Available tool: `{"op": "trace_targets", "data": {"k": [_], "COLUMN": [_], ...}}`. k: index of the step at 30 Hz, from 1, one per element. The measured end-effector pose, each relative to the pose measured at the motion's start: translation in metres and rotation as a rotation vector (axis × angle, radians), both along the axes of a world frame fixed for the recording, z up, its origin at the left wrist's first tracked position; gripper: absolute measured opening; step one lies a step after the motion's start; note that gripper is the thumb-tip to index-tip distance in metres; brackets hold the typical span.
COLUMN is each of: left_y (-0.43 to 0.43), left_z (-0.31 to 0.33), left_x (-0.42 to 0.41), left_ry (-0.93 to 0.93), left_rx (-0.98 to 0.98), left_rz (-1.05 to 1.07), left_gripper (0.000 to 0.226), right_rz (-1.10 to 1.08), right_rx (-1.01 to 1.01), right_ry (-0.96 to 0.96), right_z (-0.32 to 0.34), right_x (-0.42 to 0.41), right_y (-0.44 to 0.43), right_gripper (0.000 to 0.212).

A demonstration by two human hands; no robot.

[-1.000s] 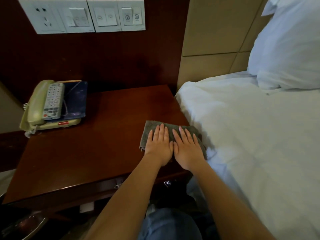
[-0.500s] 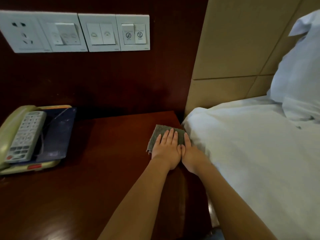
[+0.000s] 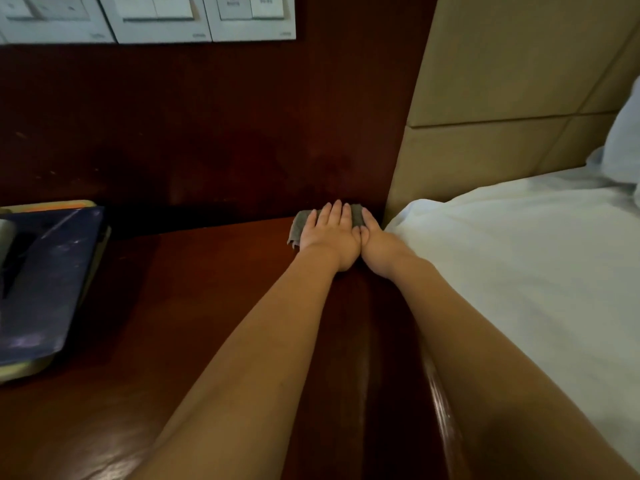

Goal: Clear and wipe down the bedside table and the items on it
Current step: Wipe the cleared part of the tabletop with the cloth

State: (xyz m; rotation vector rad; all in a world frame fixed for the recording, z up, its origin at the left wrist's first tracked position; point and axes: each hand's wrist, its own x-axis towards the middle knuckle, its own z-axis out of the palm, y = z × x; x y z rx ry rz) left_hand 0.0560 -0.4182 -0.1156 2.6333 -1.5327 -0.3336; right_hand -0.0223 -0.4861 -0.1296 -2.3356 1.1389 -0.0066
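Cloth of grey fabric [image 3: 300, 226], folded small, is being pressed flat onto the far right corner of the dark reddish-brown wooden bedside table [image 3: 207, 306], against the dark wooden wall panel [image 3: 207, 133] and just beside the beige padded headboard [image 3: 485, 150]. It is being covered by both hands, laid side by side with straight fingers and thumb sides touching. Most of it is being held under the left hand [image 3: 330, 235], while the right hand [image 3: 379, 245] is being kept on its bed-side end. Its long axis is lying along the back edge, so the coming stroke is judged as being limited to leftward, toward the dark blue card [image 3: 45, 278] on the cream telephone base [image 3: 20, 372], or back toward the body.
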Motion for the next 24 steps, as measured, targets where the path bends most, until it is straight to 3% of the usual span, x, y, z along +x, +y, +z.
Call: {"op": "trace_targets", "data": {"k": [6,16,24], "left_y": [0.015,0.108,0.182], "left_z": [-0.001,-0.002,-0.001], "left_x": [-0.019,-0.13,-0.214], "left_ry": [-0.013,0.029,0.061], "left_rx": [0.015,0.048,0.096], "left_rz": [0.02,-0.079,-0.201], "left_gripper": [0.058,0.057,0.058], "right_rz": [0.004,-0.039,-0.149], "right_rx": [0.056,0.024,0.162], "right_ry": [0.0,0.199,0.085], "right_z": [0.0,0.015,0.022], "right_x": [-0.022,-0.142,-0.238], "right_y": [0.016,0.118,0.203], "right_gripper": [0.052,0.054,0.055]}}
